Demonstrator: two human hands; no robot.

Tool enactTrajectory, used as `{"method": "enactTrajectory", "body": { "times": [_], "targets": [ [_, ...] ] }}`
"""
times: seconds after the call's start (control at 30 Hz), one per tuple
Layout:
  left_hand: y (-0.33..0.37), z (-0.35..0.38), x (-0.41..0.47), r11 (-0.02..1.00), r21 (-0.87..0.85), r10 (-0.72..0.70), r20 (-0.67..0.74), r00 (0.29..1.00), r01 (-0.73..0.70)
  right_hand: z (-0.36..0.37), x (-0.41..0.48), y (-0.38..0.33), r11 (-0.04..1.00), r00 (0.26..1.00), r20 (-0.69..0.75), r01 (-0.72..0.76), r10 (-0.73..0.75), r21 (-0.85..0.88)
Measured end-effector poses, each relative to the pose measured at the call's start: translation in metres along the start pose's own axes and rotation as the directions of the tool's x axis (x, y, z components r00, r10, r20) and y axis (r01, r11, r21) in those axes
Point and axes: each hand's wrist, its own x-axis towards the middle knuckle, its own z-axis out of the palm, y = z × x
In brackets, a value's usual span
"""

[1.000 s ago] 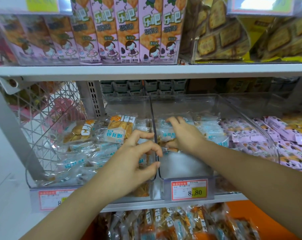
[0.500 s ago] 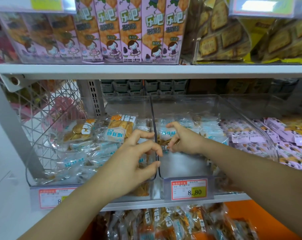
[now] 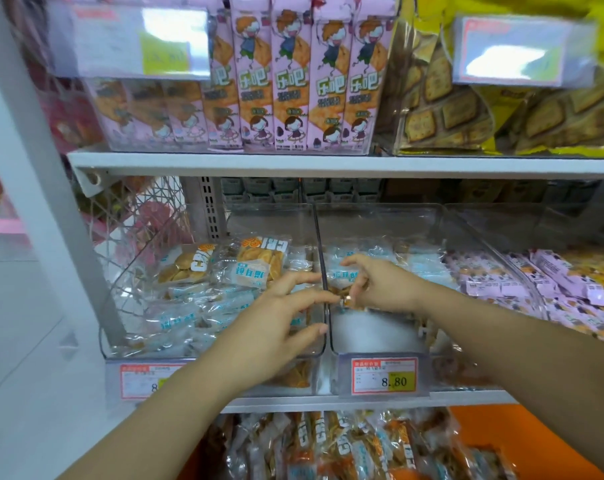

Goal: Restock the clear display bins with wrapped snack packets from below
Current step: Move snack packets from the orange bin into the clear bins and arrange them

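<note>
Plastic film, clear with pale blue print, wraps the snack packet (image 3: 342, 280) that the right hand (image 3: 383, 287) pinches between thumb and curled fingers; brown snack shows at the packet's lower end. Hand and packet sit inside the middle bin (image 3: 373, 336), at the near edge of a heap of like packets (image 3: 414, 261) piled beyond the fingers toward the bin's back. Nearer than the hand, the bin's floor is bare.

The left hand (image 3: 279, 317) is spread, its fingers long and loosely fanned, holding nothing. It is held in front of the end of the left bin (image 3: 148, 351) that adjoins the middle one. Its index fingertip reaches the dark edge where the two bins meet, just beside the pinched packet; whether it touches cannot be told. Beyond and outward of the left hand, that bin is heaped with more blue-printed packets (image 3: 189, 317) and packets of golden biscuits (image 3: 259, 261).

Below the right wrist a price tag (image 3: 383, 375) reading 8.80 is fixed to the middle bin's front. Another tag (image 3: 141, 381) sits below the left forearm, partly hidden by it. Outward of the right forearm a third clear bin (image 3: 494, 233) holds pink packets (image 3: 494, 282). Under both arms, on the level beneath, lie orange-and-clear wrapped packets (image 3: 328, 448). Above the hands a white shelf (image 3: 328, 164) carries pink cartons (image 3: 290, 81) and yellow bags of biscuits (image 3: 466, 112).
</note>
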Motion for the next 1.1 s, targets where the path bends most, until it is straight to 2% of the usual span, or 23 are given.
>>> {"method": "enactTrajectory", "body": {
  "times": [0.07,0.13,0.2,0.27,0.33,0.47,0.57,0.7,0.77,0.87,0.97,1.03,1.1],
  "targets": [
    [0.000,-0.006,-0.007,1.000,-0.019,-0.021,-0.022,1.000,0.020,-0.007,-0.011,-0.017,0.998,0.978,-0.203,0.034,-0.045,-0.059],
    [-0.003,-0.015,-0.017,0.999,-0.014,-0.051,-0.079,0.996,0.051,-0.012,-0.021,-0.040,0.986,0.891,-0.430,0.095,-0.147,-0.140],
    [-0.007,-0.027,-0.030,0.994,0.003,-0.106,-0.150,0.983,0.108,-0.011,-0.029,-0.066,0.961,0.819,-0.509,0.179,-0.265,-0.211],
    [-0.013,-0.039,-0.046,0.985,-0.025,-0.174,-0.205,0.963,0.173,-0.004,-0.033,-0.091,0.915,0.810,-0.447,0.259,-0.380,-0.308],
    [-0.021,-0.049,-0.062,0.973,-0.058,-0.231,-0.259,0.938,0.224,0.008,-0.031,-0.111,0.846,0.848,-0.277,0.307,-0.451,-0.437],
    [-0.032,-0.066,-0.085,0.953,-0.123,-0.302,-0.350,0.887,0.276,0.033,-0.012,-0.130,0.643,0.902,0.064,0.353,-0.428,-0.680],
    [-0.036,-0.076,-0.093,0.951,-0.152,-0.306,-0.377,0.874,0.268,0.042,0.001,-0.134,0.523,0.912,0.125,0.332,-0.391,-0.785],
    [-0.041,-0.089,-0.100,0.955,-0.128,-0.295,-0.404,0.866,0.266,0.044,0.013,-0.138,0.449,0.899,0.086,0.295,-0.429,-0.844],
    [-0.043,-0.092,-0.102,0.948,-0.126,-0.317,-0.417,0.852,0.292,0.042,0.013,-0.140,0.484,0.891,0.034,0.277,-0.452,-0.830],
    [-0.043,-0.091,-0.104,0.941,-0.139,-0.339,-0.401,0.851,0.309,0.042,0.003,-0.144,0.649,0.863,-0.165,0.220,-0.477,-0.728],
    [-0.041,-0.089,-0.104,0.934,-0.180,-0.356,-0.369,0.859,0.310,0.050,-0.014,-0.153,0.854,0.755,-0.455,0.264,-0.472,-0.448],
    [-0.040,-0.085,-0.100,0.920,-0.268,-0.367,-0.333,0.869,0.286,0.060,-0.027,-0.167,0.898,0.713,-0.546,0.360,-0.439,-0.253],
    [-0.036,-0.082,-0.097,0.858,-0.466,-0.376,-0.287,0.881,0.214,0.071,-0.038,-0.185,0.898,0.736,-0.549,0.436,-0.396,-0.064]
  ]
}}
